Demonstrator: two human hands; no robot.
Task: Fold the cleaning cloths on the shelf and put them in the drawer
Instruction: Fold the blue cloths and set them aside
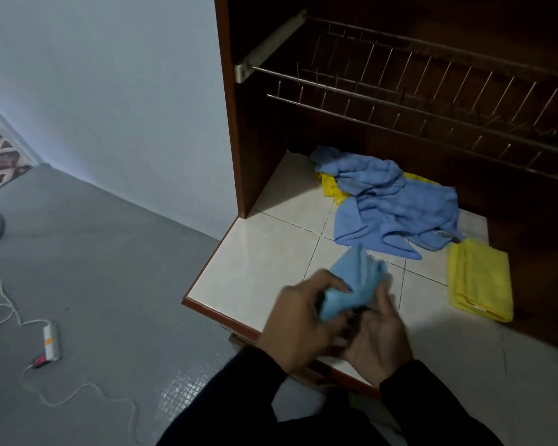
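I have both hands on one light blue cloth (131, 286) at the front edge of the tiled shelf (248, 262). My left hand (298, 320) grips its lower, bunched end with the fingers curled round it, and my right hand (379, 333) has its fingers against the cloth's right side, though motion blur keeps me from telling how firmly they close. The cloth stands up between the hands, its long axis running away from me and slightly left, the free end pointing toward the crumpled blue cloth pile (390, 207) further back on the shelf. A yellow cloth (331, 185) peeks from under that pile, and a folded yellow cloth (480, 281) lies flat to the right, nearer my right hand. I judge this cloth not yet neatly folded. The drawer seems to sit just below the shelf edge, under my wrists, but I cannot make it out clearly.
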